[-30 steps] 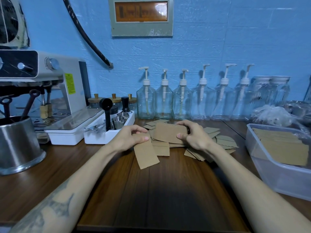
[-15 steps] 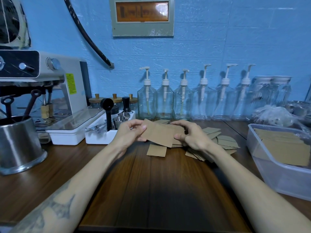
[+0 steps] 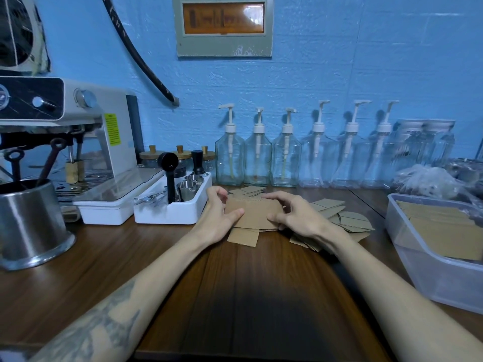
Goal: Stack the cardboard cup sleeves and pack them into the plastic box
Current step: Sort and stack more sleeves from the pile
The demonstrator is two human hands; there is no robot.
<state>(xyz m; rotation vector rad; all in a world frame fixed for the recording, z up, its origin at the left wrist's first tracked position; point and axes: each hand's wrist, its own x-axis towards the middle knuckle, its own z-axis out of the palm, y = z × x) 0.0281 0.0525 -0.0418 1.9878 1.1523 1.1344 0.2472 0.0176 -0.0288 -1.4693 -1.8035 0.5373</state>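
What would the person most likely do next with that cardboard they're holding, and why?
Probably square up the brown cardboard sleeve stack pinched between the left hand and right hand, then add another. Loose flat cardboard sleeves lie on the wooden table, so the clear plastic box can wait.

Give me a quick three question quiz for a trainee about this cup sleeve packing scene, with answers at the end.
1. True or false: the plastic box already holds sleeves.
2. Which hands hold the small stack of sleeves? A) left only B) right only C) both
3. Fill in: the loose sleeves lie on the table, on the ___ side of the right hand.

Key
1. True.
2. C: the left hand and the right hand each have a grip on one end.
3. Right.
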